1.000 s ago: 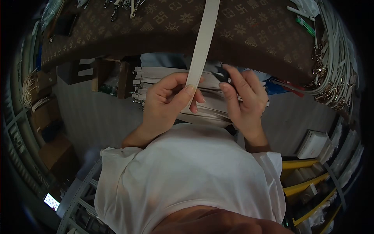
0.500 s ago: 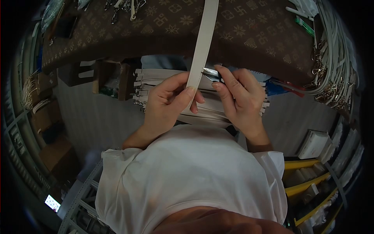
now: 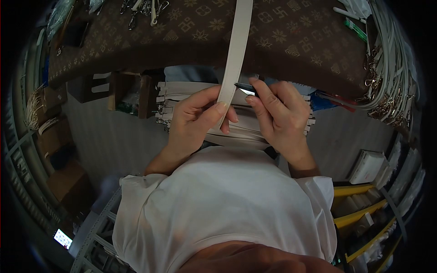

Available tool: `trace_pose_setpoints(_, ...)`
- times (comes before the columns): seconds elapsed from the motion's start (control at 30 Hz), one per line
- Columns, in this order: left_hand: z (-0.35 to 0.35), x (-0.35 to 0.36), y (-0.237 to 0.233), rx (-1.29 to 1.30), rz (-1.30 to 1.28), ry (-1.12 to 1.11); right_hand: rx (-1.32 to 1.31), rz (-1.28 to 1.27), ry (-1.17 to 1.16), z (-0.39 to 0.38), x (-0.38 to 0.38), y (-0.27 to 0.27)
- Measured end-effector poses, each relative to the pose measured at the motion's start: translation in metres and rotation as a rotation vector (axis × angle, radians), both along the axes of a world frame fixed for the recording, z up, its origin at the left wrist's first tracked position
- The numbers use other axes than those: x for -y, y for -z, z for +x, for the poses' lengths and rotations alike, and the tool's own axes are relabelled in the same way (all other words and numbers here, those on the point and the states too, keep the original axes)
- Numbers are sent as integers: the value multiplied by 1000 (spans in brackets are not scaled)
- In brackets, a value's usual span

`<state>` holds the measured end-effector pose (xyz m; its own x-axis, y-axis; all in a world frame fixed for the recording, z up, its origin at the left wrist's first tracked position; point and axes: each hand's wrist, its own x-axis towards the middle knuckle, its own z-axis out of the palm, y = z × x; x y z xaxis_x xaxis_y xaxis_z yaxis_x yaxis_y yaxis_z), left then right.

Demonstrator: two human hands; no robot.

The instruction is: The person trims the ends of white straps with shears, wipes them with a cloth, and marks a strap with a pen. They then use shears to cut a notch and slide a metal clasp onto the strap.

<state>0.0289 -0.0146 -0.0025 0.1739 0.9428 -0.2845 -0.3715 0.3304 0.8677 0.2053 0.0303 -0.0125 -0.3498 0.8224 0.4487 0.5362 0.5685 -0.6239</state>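
A flat cream strap runs down from the table's far side toward me. Near its lower end my left hand pinches it, thumb on top and fingers beneath. My right hand grips small metal thread snips between thumb and fingers. The tips of the snips touch or nearly touch the strap's right edge, just above my left thumb. Any thread at that edge is too fine to make out. Below both hands lies a stack of cream straps, partly hidden by the hands.
A brown patterned cloth covers the table ahead. Metal clasps lie at its far left. Many pale straps with gold hooks hang at the right. A cardboard box stands under the table, and yellow-edged shelving is at lower right.
The snips have turned in my right hand and their blades now look closer together, with the tips still at the strap's edge. My left hand keeps its hold.
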Motion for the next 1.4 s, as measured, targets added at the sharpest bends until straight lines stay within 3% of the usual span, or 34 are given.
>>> trace_pose_setpoints(0.37, 1, 0, 9, 26, 4, 1, -24, -39, -16, 1, -1, 2)
trace_pose_setpoints(0.43, 1, -1, 4, 17, 3, 5, -247, -292, 14, -2, -2, 0)
trace_pose_setpoints(0.47, 1, -1, 3, 7, 1, 6, -248, -292, 15, -3, -3, 4)
trace_pose_setpoints(0.53, 2, -1, 3, 0, -6, 3, -618, -461, 102, -6, -6, 14)
trace_pose_setpoints(0.57, 3, -1, 3, -5, -12, 2, -618, -460, 103, -8, -6, 9)
trace_pose_setpoints(0.63, 4, 0, 5, -6, -20, 12, -680, -797, 8, -14, -6, -6)
trace_pose_setpoints(0.8, -3, 4, 7, -26, -62, 31, -811, -1079, -71, -26, -18, -3)
trace_pose_setpoints(0.9, -7, 2, 8, 142, -117, 90, -998, -1186, -85, -29, -19, 0)
trace_pose_setpoints(0.97, -6, 2, 16, 574, -292, 120, -1089, -1222, -132, -29, -19, 5)
trace_pose_setpoints(1.03, -8, 2, 23, 628, -278, 185, -1146, -1327, -229, -26, -18, 12)
trace_pose_setpoints(1.1, -11, 0, 24, 685, -264, 250, -1078, -1298, -182, -25, -16, 10)
trace_pose_setpoints(1.17, -17, -5, 15, 366, -301, 276, -1008, -1272, -136, -27, -12, 8)
trace_pose_setpoints(1.2, -15, -4, 13, 371, -302, 269, -931, -1111, -24, -31, -9, 6)
trace_pose_setpoints(1.23, -10, -2, 10, 143, -258, 153, -851, -948, 82, -34, -7, 5)
trace_pose_setpoints(1.27, -7, -1, 9, -85, -214, 37, -846, -954, 78, -33, -4, 7)
trace_pose_setpoints(1.33, -7, 2, 9, -138, -127, 29, -672, -831, 40, -29, 1, 12)
trace_pose_setpoints(1.4, -5, 5, 9, -192, -40, 22, -678, -904, 24, -25, 1, 12)
